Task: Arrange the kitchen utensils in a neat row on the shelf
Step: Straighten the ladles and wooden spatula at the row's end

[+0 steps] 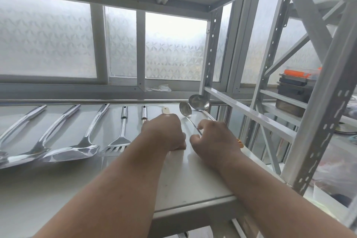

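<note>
at frame centre my right hand [207,137] pinches the thin steel spoon's handle [194,125] on the white metal shelf [193,176]; left hand [164,133] curls on a hidden utensil. next i think: align the spoon parallel with the row.

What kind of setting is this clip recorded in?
Probably a kitchen storage or utility corner, not a lab: white slotted-metal shelving stands against frosted patterned windows, steel spatulas and ladles lie on the shelf, and stacked containers sit on the next rack.
</note>
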{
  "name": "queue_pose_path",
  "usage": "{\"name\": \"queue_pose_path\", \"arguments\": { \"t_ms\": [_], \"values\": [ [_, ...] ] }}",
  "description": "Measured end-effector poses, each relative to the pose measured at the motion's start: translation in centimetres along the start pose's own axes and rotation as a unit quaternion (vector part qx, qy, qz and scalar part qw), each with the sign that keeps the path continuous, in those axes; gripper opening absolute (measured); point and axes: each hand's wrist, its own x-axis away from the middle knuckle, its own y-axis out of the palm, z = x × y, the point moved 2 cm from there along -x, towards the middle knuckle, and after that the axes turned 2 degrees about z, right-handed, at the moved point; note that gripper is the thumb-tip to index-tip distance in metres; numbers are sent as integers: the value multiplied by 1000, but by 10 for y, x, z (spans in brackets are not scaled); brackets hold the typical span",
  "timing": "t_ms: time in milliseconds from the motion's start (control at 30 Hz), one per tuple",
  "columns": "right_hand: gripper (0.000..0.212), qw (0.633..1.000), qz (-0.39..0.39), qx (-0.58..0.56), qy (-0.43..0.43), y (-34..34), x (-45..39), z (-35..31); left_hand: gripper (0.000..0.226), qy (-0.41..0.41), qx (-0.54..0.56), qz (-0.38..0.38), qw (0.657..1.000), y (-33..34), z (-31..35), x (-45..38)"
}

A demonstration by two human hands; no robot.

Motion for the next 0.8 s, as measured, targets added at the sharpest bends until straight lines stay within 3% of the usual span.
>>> {"name": "queue_pose_path", "arguments": {
  "t_ms": [133,333,467,567,667,800],
  "values": [
    [35,1000,-11,2,-24,2,3,-4,17,2,-3,8,1000,0,0,0],
    [20,999,-40,26,-11,9,-2,-2,18,12,-1,5,1000,2,0,-2],
    [30,996,-61,58,10,14,-6,-1,17,13,7,4,1000,2,0,-1],
    [5,992,-100,73,13,14,-11,-6,17,8,15,6,1000,3,1,1],
    [28,985,-138,102,19,13,-24,-14,16,1,27,7,1000,1,1,2],
    [40,987,-130,84,46,18,-36,-27,24,-14,39,-8,999,-1,0,2]
  ]
}}
